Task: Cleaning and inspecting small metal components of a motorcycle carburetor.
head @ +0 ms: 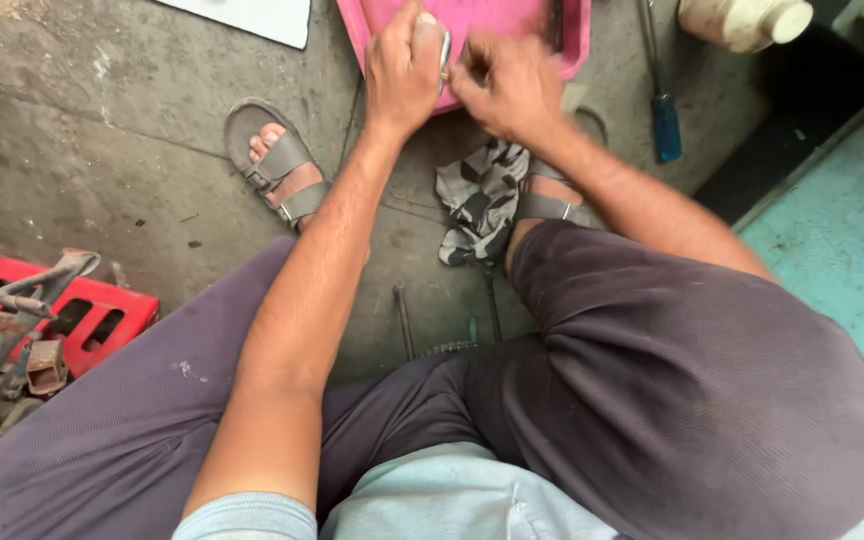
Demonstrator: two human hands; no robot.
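1. Metal part (445, 50), small and silvery, sits pinched between my two hands over the near edge of the pink tray (512, 20); most of it is hidden by my fingers, so I cannot tell its exact shape.
2. My left hand (404, 72) is clenched around it from the left, thumb up. My right hand (505, 85) presses in from the right with fingertips bunched on the same piece. Both grips are closed on it.
3. Risk: the visible sliver is thin and smooth. If either pinch slackens, I judge it drops to the concrete floor (102, 130), near my sandals (277, 165) or under the patterned rag (480, 200), where it would be hard to find.
4. Risk: fingertips crowd the metal edge; a slip under force could nick them.
5. Risk: I am squatting, arms stretched forward, nothing bracing my wrists, so any twist is unsteady.
6. Blue-handled screwdriver (664, 120) lies well apart to the right; reaching for it would leave one hand holding alone.
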